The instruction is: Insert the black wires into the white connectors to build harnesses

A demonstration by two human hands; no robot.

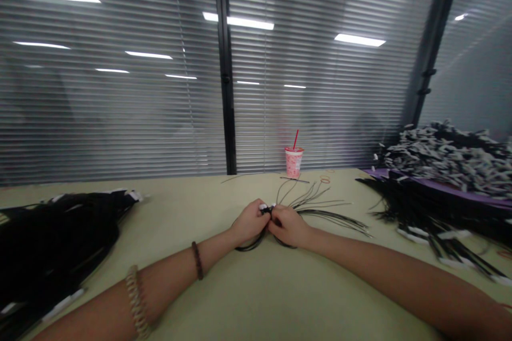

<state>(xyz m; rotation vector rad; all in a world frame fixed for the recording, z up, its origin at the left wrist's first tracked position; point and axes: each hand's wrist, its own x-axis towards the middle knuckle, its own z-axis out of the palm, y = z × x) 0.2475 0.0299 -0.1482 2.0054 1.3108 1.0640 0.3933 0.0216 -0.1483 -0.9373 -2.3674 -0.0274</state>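
My left hand (248,221) and my right hand (293,226) meet over the middle of the table, both closed on one bundle of thin black wires (336,217). Small white pieces, perhaps connectors (262,206), show at the fingertips of both hands. Loose wire ends fan out to the right beyond my right hand. Below the hands, other black strands loop down onto the tabletop. Exactly what the fingertips pinch is partly hidden by the fingers.
On the left lies a big heap of black wires (60,240). At the right are more black wires (436,213) and a tall pile with white ends (448,154) on purple material. A pink drink cup (293,162) and rubber bands (325,179) stand near the blinds (120,117).
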